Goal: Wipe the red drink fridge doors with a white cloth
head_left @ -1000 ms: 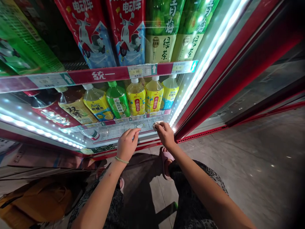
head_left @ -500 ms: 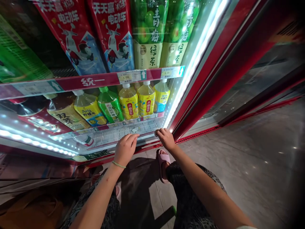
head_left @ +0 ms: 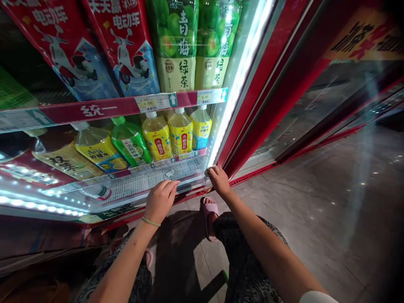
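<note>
I crouch before an open drinks cooler. My left hand (head_left: 160, 198) rests on the front edge of the cooler's bottom white wire grille (head_left: 148, 179), fingers together and curled loosely over the rim. My right hand (head_left: 218, 180) is closed on a small pale wad, seemingly a cloth (head_left: 211, 169), pressed at the cooler's bottom right corner beside the lit door frame. Just above the hands stands a row of bottles: yellow-labelled ones (head_left: 157, 136), a green one (head_left: 131, 142) and a yellow-and-blue one (head_left: 200, 128).
A red shelf strip with price tags (head_left: 151, 102) runs above the bottles, with large red and green bottles (head_left: 176, 44) on it. The red-framed glass door (head_left: 284, 97) stands open to the right. Grey floor (head_left: 331, 219) lies right; my pink sandal (head_left: 208, 212) is below.
My view has swung right and slightly up, so the cooler has shifted left. Both hands have stayed at the bottom edge; the right hand slid further into the right corner.
</note>
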A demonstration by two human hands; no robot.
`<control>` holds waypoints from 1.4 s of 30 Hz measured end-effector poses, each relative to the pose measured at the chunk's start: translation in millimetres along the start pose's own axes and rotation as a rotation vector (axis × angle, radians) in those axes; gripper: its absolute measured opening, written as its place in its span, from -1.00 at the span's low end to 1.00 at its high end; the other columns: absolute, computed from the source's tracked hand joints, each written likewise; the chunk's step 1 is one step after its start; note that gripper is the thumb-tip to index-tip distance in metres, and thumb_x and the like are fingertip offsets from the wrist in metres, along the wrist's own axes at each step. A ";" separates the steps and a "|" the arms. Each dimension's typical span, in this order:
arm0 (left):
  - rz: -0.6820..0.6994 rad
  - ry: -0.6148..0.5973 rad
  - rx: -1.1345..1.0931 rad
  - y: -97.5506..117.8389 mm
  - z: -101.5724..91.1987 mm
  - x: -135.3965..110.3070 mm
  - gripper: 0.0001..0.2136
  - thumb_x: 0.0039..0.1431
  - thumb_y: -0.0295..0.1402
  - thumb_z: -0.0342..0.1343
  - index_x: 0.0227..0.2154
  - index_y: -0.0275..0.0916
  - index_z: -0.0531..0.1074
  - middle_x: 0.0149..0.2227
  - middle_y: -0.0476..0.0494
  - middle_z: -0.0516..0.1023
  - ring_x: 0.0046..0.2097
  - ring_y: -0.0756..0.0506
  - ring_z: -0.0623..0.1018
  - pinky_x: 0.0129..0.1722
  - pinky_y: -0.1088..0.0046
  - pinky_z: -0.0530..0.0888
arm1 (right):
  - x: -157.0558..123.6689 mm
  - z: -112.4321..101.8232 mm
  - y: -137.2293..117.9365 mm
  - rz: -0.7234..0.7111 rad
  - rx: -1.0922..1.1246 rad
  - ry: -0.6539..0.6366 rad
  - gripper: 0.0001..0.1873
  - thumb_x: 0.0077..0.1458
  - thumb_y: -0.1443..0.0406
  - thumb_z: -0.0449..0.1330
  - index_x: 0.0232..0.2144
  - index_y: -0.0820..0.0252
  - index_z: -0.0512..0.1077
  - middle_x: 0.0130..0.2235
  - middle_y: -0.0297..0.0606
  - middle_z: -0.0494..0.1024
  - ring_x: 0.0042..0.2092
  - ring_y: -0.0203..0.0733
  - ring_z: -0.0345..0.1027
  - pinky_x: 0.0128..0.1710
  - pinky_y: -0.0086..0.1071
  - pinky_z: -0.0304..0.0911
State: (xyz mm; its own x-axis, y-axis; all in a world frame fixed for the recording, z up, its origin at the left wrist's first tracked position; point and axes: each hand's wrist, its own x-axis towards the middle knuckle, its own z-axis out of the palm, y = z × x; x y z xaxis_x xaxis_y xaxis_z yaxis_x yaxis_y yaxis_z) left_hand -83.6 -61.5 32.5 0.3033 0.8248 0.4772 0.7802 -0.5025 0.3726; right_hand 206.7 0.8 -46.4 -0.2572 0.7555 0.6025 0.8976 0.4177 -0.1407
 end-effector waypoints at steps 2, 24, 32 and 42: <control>0.012 -0.016 0.000 1.7 1.4 0.5 -0.75 0.44 -0.34 -0.05 -0.06 -0.10 0.54 -0.10 -0.11 0.66 -0.05 -0.12 0.64 -0.02 0.34 0.57 | 1.9 -5.1 2.8 0.014 0.014 -0.002 -0.81 0.35 0.35 0.10 -0.17 0.08 0.52 -0.15 -0.20 0.54 -0.17 -0.11 0.30 -0.17 -0.30 0.23; -0.039 -0.158 0.095 -18.9 -4.9 -12.3 -0.72 0.43 -0.33 -0.08 -0.09 -0.13 0.57 -0.11 -0.15 0.67 -0.06 -0.17 0.62 -0.06 0.28 0.56 | -14.3 63.6 -28.3 0.817 0.240 0.252 -0.79 0.06 0.38 0.02 -0.21 0.09 0.22 -0.16 -0.20 0.24 -0.27 -0.09 0.21 -0.31 -0.30 0.16; -0.075 -0.208 0.142 -36.7 -24.3 -32.3 -0.71 0.41 -0.31 -0.08 -0.15 -0.11 0.59 -0.18 -0.14 0.67 -0.18 -0.16 0.63 -0.23 0.33 0.55 | -8.0 79.8 -102.2 0.783 0.355 0.252 -0.79 0.06 0.37 0.03 -0.23 0.04 0.15 -0.13 -0.13 0.24 -0.07 0.04 0.20 -0.02 -0.07 0.25; -0.203 -0.160 0.217 -69.0 -62.6 -65.7 -0.71 0.42 -0.30 -0.08 -0.14 -0.13 0.58 -0.23 -0.14 0.66 -0.25 -0.13 0.62 -0.30 0.37 0.50 | 1.2 107.8 -213.8 0.690 0.438 0.211 -0.81 0.23 0.35 -0.03 -0.09 0.13 0.19 -0.06 0.00 0.22 0.05 0.11 0.15 0.11 0.04 0.22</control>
State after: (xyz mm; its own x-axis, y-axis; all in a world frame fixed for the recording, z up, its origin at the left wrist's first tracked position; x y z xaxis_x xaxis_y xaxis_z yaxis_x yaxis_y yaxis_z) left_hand -191.7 -97.3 25.2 0.1983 0.9414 0.2727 0.9267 -0.2707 0.2608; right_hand -24.1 -33.2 -100.3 0.4089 0.8213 0.3978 0.5980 0.0881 -0.7966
